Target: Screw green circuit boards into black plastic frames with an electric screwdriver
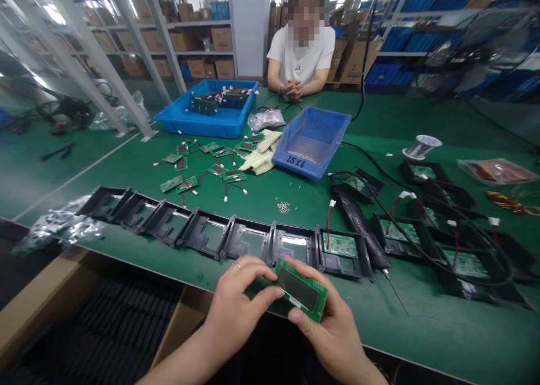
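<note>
A green circuit board with a dark display (298,289) is held up at the table's near edge, display side up. My left hand (242,295) pinches its left end between thumb and fingers. Around its right end my right hand (327,323) is closed, thumb on the near edge. Just beyond lies a row of black plastic housings (206,233). The housing at the row's right end contains a green board (341,245) with a red wire and white connector. A black electric screwdriver (358,224) rests right of that housing, its bit pointing toward the near side.
Loose boards (181,182), a small screw pile (283,206), a blue screw bin (310,140) and a blue tray (202,123) lie farther back. More housings (468,261) and a cable occupy the right. A person (300,53) sits opposite. An open carton (42,295) stands below left.
</note>
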`<move>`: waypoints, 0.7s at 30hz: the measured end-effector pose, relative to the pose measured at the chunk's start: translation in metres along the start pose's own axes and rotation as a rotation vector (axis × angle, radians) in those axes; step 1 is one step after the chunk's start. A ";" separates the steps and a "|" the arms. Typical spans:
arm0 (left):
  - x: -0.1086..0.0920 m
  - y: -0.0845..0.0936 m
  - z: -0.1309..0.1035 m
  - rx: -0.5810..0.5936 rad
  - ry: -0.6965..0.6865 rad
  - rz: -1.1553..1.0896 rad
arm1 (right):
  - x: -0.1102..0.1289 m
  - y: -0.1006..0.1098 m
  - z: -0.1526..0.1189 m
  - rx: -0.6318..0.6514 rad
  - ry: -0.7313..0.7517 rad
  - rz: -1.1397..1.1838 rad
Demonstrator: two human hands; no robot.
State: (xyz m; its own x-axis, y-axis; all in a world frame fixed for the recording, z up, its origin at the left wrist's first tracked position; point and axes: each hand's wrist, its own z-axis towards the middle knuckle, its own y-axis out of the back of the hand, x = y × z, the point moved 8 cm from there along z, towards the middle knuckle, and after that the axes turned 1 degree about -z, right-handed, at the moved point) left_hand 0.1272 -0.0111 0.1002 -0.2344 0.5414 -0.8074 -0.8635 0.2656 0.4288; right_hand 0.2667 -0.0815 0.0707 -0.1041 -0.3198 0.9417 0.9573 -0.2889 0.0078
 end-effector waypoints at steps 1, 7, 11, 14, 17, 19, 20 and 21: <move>0.001 0.000 0.000 0.001 0.009 -0.008 | 0.000 0.000 0.000 0.007 -0.002 0.008; -0.005 0.002 -0.001 -0.026 -0.038 0.033 | 0.003 -0.002 0.001 0.030 0.033 -0.031; -0.022 0.013 -0.007 -0.180 -0.246 0.160 | 0.007 -0.007 0.001 0.040 0.110 -0.086; -0.028 0.010 -0.011 -0.164 -0.348 0.193 | 0.009 -0.010 0.001 0.047 0.152 -0.112; -0.025 0.008 -0.013 -0.157 -0.348 0.209 | 0.009 -0.011 0.001 0.047 0.160 -0.130; -0.025 0.008 -0.014 -0.167 -0.349 0.214 | 0.009 -0.012 0.001 0.045 0.156 -0.140; -0.025 0.008 -0.015 -0.170 -0.349 0.215 | 0.009 -0.012 0.001 0.045 0.154 -0.142; -0.025 0.008 -0.015 -0.175 -0.349 0.214 | 0.009 -0.011 0.001 0.044 0.150 -0.142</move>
State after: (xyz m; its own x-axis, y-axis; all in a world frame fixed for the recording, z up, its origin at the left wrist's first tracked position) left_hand 0.1193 -0.0344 0.1175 -0.2769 0.8143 -0.5101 -0.8815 -0.0041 0.4721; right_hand 0.2550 -0.0804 0.0789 -0.2749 -0.4105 0.8695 0.9407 -0.3017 0.1549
